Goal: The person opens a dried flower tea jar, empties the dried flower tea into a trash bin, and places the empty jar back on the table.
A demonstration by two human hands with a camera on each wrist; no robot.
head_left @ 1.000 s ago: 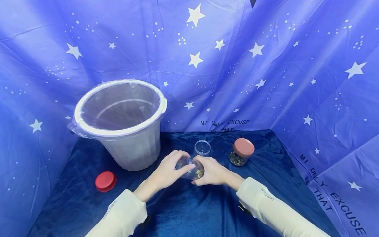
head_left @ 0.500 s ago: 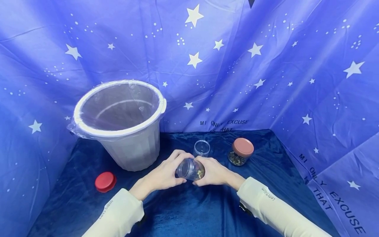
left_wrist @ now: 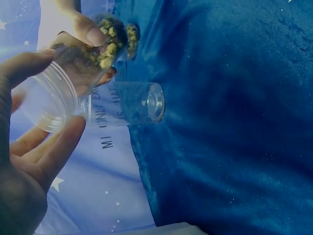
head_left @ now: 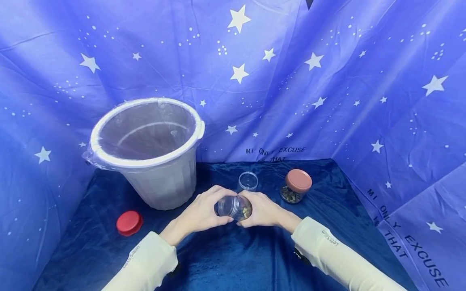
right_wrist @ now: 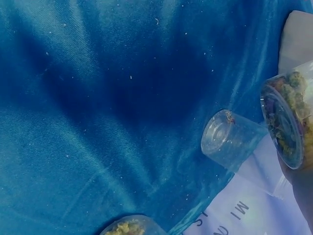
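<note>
A clear jar (head_left: 231,207) with dried yellowish flower buds (left_wrist: 108,49) near its base lies tilted sideways between my hands. My left hand (head_left: 205,210) curls its fingers and thumb around the threaded mouth end (left_wrist: 56,98). My right hand (head_left: 261,209) grips the base end, thumb and fingers wrapped over it. Just behind the hands stands a clear, uncapped jar (head_left: 248,180), which appears bare inside in the left wrist view. Only the base part of the held jar (right_wrist: 288,120) appears at the edge of the right wrist view.
On the left stands a large pale bucket (head_left: 160,186) lined with a clear plastic bag. A red lid (head_left: 129,222) lies in front of it. At the right is a jar of dried pieces with a pinkish-orange lid (head_left: 298,180). Dark blue cloth (head_left: 233,262) covers the table.
My left thumb has moved from across the top of the jar down to its near side, exposing the threaded mouth. The right hand has stayed on the base.
</note>
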